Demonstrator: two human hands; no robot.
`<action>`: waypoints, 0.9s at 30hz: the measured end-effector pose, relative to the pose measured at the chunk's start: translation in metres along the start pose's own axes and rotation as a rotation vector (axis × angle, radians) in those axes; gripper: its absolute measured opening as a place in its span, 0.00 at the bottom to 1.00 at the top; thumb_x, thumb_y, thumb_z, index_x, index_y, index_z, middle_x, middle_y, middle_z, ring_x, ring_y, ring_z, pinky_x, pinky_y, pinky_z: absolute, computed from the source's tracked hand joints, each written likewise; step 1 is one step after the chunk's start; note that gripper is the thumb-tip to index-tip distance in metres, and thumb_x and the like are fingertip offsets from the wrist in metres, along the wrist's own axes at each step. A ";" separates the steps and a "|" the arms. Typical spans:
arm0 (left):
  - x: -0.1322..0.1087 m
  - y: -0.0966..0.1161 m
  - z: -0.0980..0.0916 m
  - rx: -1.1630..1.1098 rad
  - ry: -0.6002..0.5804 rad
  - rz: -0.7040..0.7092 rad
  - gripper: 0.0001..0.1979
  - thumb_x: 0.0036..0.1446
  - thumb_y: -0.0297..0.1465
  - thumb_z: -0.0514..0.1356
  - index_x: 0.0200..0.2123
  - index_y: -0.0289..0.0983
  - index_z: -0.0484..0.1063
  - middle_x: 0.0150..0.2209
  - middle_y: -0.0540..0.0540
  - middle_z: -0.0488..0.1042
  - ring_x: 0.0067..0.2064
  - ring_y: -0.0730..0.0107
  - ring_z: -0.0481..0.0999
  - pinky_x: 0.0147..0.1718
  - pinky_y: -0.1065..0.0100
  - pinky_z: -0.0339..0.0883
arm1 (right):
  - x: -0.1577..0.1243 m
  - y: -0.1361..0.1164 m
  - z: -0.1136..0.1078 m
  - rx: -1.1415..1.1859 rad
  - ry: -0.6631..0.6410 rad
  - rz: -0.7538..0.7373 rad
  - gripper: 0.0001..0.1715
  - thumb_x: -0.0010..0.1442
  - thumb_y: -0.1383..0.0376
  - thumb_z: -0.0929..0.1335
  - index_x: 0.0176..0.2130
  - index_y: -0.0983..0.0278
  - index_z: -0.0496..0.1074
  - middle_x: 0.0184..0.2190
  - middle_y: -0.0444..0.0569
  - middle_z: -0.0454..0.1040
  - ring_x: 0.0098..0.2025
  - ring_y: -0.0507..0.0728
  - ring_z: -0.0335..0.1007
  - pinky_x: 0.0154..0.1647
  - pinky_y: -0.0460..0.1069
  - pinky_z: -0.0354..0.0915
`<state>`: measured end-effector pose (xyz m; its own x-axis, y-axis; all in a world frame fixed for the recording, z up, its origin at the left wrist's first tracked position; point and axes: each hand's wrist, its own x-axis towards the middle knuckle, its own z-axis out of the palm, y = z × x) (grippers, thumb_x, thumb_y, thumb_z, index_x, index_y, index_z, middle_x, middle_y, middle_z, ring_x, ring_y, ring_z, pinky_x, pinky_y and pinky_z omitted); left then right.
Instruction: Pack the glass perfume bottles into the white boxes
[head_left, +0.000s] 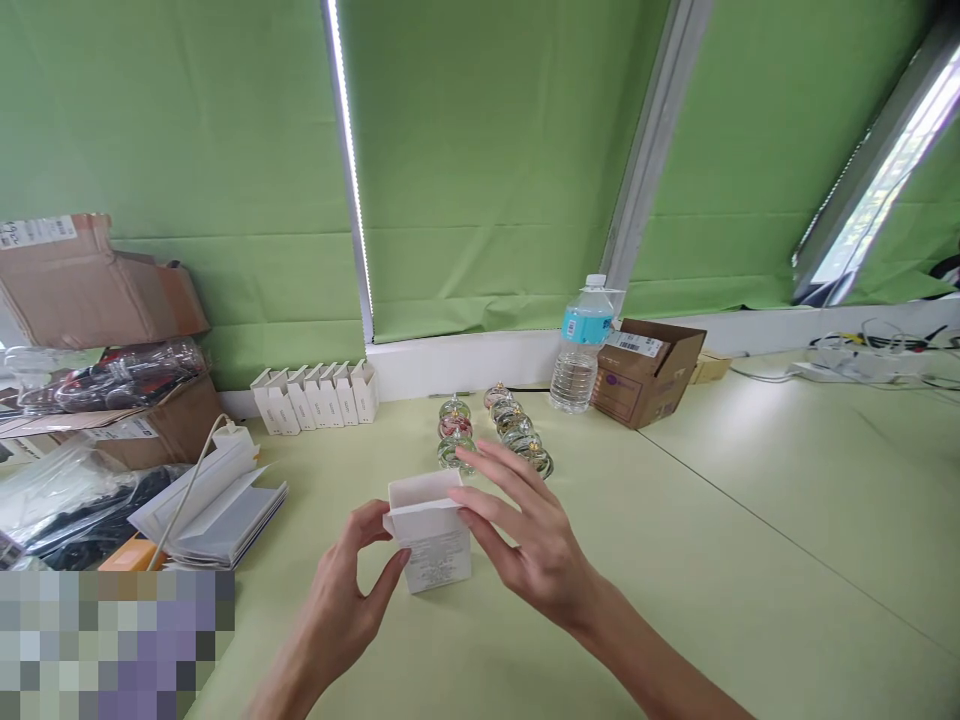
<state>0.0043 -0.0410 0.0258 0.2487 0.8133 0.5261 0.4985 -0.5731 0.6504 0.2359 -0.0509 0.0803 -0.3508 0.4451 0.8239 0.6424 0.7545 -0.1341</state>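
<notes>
A small white paper box [439,555] with fine print on its front stands upright on the table before me, its top open. My left hand [349,575] grips its left side between thumb and fingers. At the upper right corner, the thumb and index finger of my right hand [525,525] pinch the edge of the top flap. The other right fingers are stretched out above it. Just behind the box are two rows of small glossy coils, green and pink, among them a pink coil [454,425]; their exact kind is unclear. The inside bottom of the box is hidden.
Several similar white boxes [315,398] stand in a row at the back left. A water bottle [581,350] and an open brown carton [645,375] are at the back. Papers [214,500] and stacked cardboard boxes [105,290] occupy the left. White cabling [862,360] lies far right.
</notes>
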 end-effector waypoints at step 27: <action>0.027 -0.068 -0.002 -0.130 -0.059 -0.324 0.24 0.56 0.45 0.60 0.52 0.40 0.66 0.51 0.42 0.76 0.53 0.55 0.76 0.51 0.55 0.70 | -0.017 0.047 0.029 0.032 -0.228 0.654 0.17 0.64 0.66 0.61 0.51 0.64 0.70 0.47 0.51 0.75 0.31 0.54 0.73 0.44 0.52 0.69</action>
<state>-0.0245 0.0197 -0.0035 0.1439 0.9573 0.2506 0.4507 -0.2889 0.8446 0.2526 -0.0093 0.0442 -0.0353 0.9008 0.4328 0.7513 0.3096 -0.5829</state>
